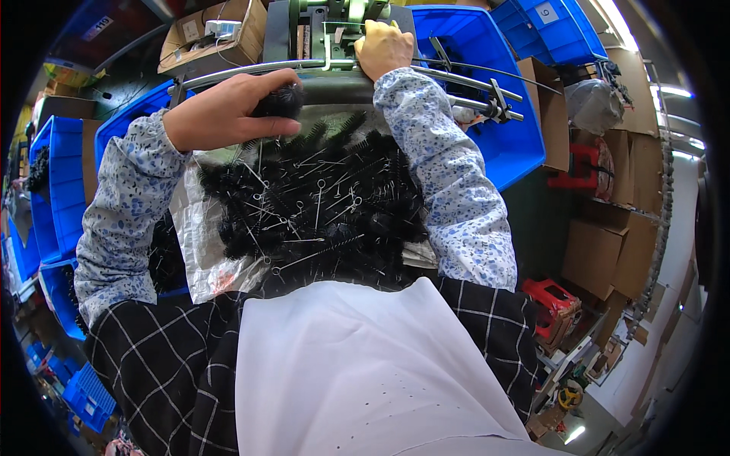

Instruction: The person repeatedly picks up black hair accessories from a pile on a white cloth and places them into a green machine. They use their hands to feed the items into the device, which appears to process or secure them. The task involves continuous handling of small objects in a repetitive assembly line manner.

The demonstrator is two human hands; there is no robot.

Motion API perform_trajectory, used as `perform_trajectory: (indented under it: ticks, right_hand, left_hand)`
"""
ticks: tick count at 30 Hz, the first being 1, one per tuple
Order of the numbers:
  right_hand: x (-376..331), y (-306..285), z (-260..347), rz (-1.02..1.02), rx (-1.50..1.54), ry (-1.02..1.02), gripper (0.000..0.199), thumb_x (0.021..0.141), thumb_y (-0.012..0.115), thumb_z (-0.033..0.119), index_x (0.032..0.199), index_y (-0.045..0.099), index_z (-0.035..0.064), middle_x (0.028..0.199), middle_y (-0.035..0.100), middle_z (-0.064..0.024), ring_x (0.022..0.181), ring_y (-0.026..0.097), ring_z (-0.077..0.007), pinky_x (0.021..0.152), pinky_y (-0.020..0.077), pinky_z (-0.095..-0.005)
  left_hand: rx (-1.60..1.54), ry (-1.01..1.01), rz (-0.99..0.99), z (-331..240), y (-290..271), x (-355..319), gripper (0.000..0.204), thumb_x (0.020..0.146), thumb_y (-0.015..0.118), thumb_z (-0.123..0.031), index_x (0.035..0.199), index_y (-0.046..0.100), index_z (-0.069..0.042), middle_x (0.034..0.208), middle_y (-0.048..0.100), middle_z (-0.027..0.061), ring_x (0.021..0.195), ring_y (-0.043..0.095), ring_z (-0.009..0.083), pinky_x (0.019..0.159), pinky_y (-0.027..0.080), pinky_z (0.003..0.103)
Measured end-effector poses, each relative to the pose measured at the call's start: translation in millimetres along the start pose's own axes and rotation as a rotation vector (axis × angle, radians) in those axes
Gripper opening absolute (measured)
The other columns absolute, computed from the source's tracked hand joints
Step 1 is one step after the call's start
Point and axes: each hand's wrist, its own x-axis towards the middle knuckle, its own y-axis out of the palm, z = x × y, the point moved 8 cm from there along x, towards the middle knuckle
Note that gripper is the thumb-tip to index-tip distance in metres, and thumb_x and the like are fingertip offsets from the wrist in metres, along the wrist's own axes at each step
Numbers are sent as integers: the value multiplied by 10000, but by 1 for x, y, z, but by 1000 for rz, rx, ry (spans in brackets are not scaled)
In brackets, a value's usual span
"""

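the left hand (228, 110) was clamped on a bunch of black bristle brushes (280, 100), held just above the heap of wire-handled brushes (319, 201) on the plastic sheet (199, 243) in the lap. the right hand (384, 47) was closed, pressing on the green machine (327, 26) ahead. it looked like a feeding step; the next move called for a single brush brought to the machine.

Brushes (319, 205) on sack (199, 243), machine (334, 26) behind.
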Motion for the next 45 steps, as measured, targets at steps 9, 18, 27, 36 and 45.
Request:
perform_trajectory:
  ticks: [9,18,27,36,45]
  right_hand:
    - [-10,-2,-41,3,-29,22,248,749,573,259,908,632,78,892,650,-77,937,587,-242,773,404,-415]
    - [12,14,-108,214,41,103,269,847,457,223,1047,636,202,1065,603,-100,947,589,-288,826,463,-396]
    - [-7,-112,-102,-84,-122,43,364,888,469,251,1197,514,64,1061,598,-155,986,576,-272,815,461,-363]
    - [-69,-79,54,634,1361,98,361,906,506,316,1130,550,36,764,552,-12,679,483,-69,628,425,-220]
    - [-12,-25,-59,-14,65,134,250,827,525,212,1048,637,238,935,626,-45,830,605,-279,742,486,-385]
  left_hand:
    - [-63,-40,15,9,6,-7,304,811,640,-231,1015,517,-41,773,564,82,663,533,160,607,433,276]
    - [-95,71,11,-2,5,2,276,775,660,-122,1024,567,-46,906,596,67,848,566,182,789,455,297]
    - [-363,26,-35,-1,14,12,309,811,613,-74,1107,526,-92,989,550,25,828,533,112,770,453,251]
    - [-426,67,-427,5,6,21,403,844,601,-142,1219,453,-121,837,526,-18,717,473,53,633,413,207]
    - [-161,-222,-180,44,8,0,462,766,689,-298,1137,494,-105,710,448,-17,658,434,63,608,374,212]
